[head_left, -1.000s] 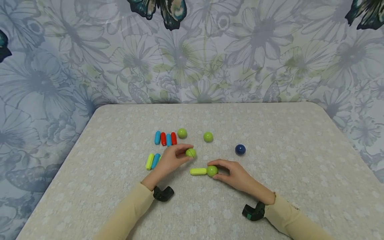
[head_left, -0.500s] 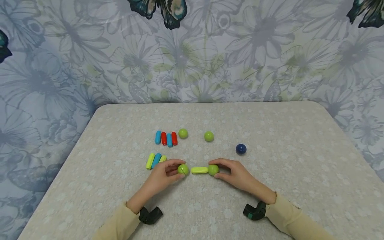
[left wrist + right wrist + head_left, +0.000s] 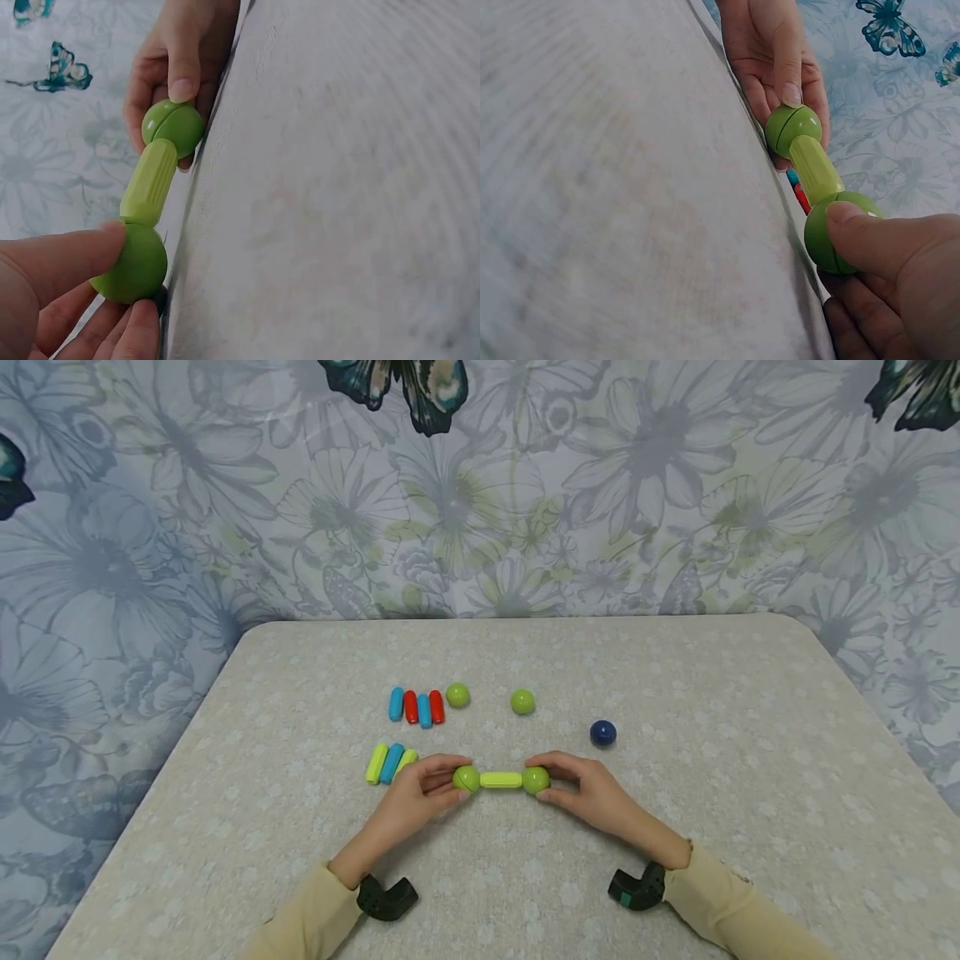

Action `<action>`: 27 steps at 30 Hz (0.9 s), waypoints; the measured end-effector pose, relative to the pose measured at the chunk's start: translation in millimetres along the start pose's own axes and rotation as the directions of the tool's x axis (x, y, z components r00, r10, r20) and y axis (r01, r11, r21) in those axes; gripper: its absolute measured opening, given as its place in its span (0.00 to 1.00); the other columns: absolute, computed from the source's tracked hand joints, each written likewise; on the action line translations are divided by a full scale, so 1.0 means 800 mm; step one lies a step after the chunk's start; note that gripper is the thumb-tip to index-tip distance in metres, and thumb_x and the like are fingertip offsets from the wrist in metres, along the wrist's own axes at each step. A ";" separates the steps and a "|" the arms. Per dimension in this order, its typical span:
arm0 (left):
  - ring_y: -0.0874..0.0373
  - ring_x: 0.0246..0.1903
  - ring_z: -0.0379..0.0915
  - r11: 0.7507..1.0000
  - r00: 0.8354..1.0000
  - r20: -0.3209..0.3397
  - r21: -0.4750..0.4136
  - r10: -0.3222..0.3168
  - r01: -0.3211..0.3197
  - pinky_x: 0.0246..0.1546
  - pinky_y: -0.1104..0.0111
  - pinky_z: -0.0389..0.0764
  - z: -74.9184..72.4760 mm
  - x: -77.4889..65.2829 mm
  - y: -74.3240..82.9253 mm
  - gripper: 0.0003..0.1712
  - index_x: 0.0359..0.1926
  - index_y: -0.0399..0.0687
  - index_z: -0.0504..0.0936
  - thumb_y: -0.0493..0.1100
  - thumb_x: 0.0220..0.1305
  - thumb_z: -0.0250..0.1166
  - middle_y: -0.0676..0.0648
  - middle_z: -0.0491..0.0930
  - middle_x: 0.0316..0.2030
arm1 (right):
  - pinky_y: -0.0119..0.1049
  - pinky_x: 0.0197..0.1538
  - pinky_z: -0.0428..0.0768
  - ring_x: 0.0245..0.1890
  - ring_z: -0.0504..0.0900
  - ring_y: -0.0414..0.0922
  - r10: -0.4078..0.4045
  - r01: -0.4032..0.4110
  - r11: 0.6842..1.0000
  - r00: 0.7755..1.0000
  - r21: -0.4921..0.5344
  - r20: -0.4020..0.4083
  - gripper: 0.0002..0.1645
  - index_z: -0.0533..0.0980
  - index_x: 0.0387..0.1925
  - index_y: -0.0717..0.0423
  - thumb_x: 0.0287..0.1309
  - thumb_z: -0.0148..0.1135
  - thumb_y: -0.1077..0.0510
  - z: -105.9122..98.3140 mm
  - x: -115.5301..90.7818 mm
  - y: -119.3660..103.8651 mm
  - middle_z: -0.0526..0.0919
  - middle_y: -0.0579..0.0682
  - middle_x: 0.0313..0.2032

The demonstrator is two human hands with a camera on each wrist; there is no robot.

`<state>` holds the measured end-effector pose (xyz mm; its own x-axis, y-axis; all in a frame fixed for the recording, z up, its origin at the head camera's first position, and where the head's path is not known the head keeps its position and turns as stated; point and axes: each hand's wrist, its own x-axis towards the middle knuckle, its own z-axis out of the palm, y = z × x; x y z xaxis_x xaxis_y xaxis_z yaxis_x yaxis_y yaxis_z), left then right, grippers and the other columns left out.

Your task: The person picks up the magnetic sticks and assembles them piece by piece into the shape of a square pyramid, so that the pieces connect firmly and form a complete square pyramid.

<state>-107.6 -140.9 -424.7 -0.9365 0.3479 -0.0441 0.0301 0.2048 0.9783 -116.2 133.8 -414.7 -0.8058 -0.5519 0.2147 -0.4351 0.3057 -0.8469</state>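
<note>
My left hand (image 3: 416,795) pinches a green ball (image 3: 466,778) and my right hand (image 3: 588,789) a second green ball (image 3: 536,780), the yellow-green rod (image 3: 501,780) spanning between my grips and meeting both balls. Just beyond my left hand lies a cluster of three rods (image 3: 392,763); farther out lies a row of blue and red rods (image 3: 411,707), a third green ball (image 3: 457,695) beside it. Beyond the held rod lies a fourth green ball (image 3: 522,702), and beyond my right hand a dark blue ball (image 3: 603,732).
</note>
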 end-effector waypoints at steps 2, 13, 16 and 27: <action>0.48 0.51 0.73 1.000 1.000 -0.005 -0.018 0.001 -0.001 0.47 0.68 0.75 0.000 0.001 -0.002 0.23 0.55 0.34 0.75 0.30 0.57 0.66 0.38 0.75 0.52 | 0.43 0.52 0.75 0.50 0.77 0.52 -0.012 0.012 1.000 1.000 0.008 0.003 0.23 0.74 0.51 0.66 0.51 0.66 0.71 0.001 0.001 0.006 0.79 0.57 0.49; 0.51 0.51 0.73 1.000 0.996 -0.090 0.007 -0.007 0.007 0.47 0.69 0.75 0.010 0.039 -0.003 0.21 0.54 0.38 0.78 0.34 0.58 0.67 0.43 0.76 0.51 | 0.36 0.54 0.72 0.54 0.74 0.43 -0.001 0.008 0.997 0.995 -0.072 0.105 0.24 0.75 0.57 0.55 0.57 0.65 0.59 -0.009 -0.015 0.024 0.77 0.47 0.54; 0.51 0.51 0.73 1.000 1.000 -0.023 -0.011 -0.007 0.007 0.47 0.68 0.75 0.016 0.054 0.001 0.21 0.55 0.36 0.77 0.35 0.60 0.65 0.41 0.77 0.51 | 0.37 0.54 0.73 0.53 0.75 0.44 -0.026 0.031 0.999 0.991 -0.039 0.133 0.22 0.76 0.56 0.55 0.59 0.62 0.58 -0.008 -0.022 0.018 0.77 0.47 0.53; 0.46 0.49 0.74 0.995 0.989 0.111 0.017 0.097 -0.100 0.47 0.68 0.75 0.038 0.076 0.030 0.19 0.52 0.28 0.76 0.33 0.60 0.64 0.37 0.78 0.48 | 0.33 0.48 0.77 0.48 0.79 0.46 0.138 -0.136 0.990 0.981 0.028 -0.135 0.19 0.76 0.52 0.63 0.60 0.62 0.61 -0.003 -0.003 0.022 0.80 0.55 0.48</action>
<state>-153.5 -87.0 -410.0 -0.8843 0.4660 0.0289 0.1290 0.1844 0.9743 -122.6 142.4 -429.1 -0.9051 -0.3942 0.1596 -0.3105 0.3560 -0.8814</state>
